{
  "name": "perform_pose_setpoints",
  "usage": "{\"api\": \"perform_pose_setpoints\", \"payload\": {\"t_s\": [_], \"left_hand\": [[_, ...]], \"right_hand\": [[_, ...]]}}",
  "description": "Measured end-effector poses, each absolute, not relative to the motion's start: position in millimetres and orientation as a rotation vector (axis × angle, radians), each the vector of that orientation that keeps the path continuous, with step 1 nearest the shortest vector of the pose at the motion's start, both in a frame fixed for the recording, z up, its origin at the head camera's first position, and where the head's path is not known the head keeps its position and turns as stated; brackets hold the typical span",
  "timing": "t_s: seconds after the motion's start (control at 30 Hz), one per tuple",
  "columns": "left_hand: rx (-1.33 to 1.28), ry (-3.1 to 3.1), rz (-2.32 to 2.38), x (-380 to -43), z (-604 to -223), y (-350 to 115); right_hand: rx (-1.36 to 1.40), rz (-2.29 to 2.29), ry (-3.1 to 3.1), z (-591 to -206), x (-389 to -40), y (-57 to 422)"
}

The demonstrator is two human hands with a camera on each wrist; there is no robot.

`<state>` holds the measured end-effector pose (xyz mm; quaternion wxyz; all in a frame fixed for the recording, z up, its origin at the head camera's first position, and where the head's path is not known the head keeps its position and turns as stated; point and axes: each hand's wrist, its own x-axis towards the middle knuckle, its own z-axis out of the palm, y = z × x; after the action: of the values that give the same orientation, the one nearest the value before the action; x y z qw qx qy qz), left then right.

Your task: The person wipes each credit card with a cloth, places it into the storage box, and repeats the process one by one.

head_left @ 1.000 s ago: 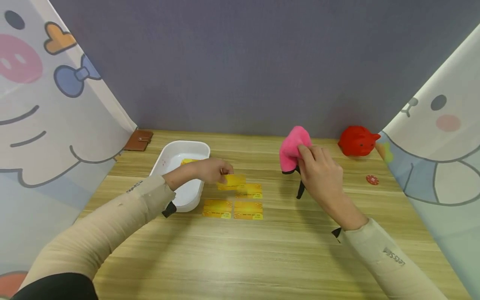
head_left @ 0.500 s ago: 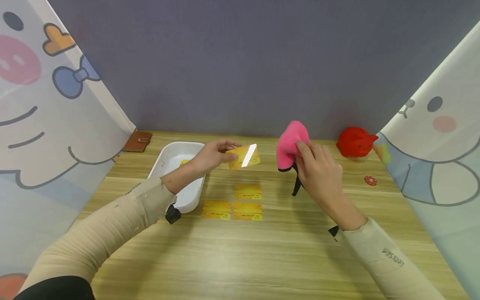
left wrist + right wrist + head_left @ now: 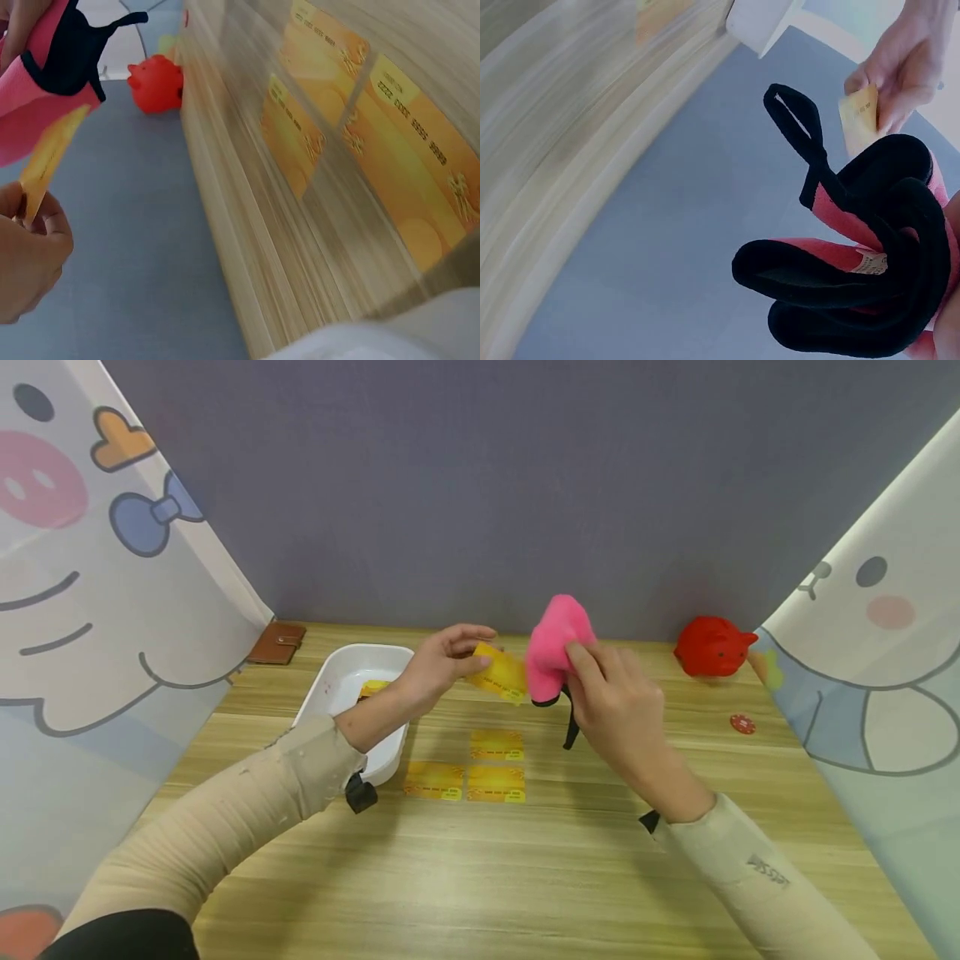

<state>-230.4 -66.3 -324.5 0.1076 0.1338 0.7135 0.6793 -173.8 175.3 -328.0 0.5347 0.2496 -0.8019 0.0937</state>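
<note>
My left hand pinches a yellow bank card between thumb and fingers, above the table. Held up close to the card's right side is a folded pink cloth with black edging and a black loop, gripped by my right hand. In the right wrist view the cloth's black-edged folds hang in front, and the bank card appears beyond them. The left wrist view has the bank card tilted, its tip at or very near the pink cloth; contact cannot be told.
Three similar cards lie on the wooden table, one of them a front-right card. A white tray with yellow card-like items stands left, near a brown wallet. At right are a red piggy bank and a red poker chip.
My left hand has lifted the card off the table, up and rightward, and tilted it. My right hand has brought the pink cloth left toward the card.
</note>
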Motion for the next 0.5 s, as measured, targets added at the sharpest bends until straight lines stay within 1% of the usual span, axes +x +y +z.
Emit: {"api": "perform_pose_setpoints", "payload": {"t_s": [0.2,0.5], "left_hand": [[0.351,2.068,2.096,-227,-321,-53],[0.335,2.151,1.924,-224,-321,-52]], "right_hand": [[0.674,0.178,-1.873,-330,-173,165],[0.651,0.185,-1.895,-335,-178,166]]}}
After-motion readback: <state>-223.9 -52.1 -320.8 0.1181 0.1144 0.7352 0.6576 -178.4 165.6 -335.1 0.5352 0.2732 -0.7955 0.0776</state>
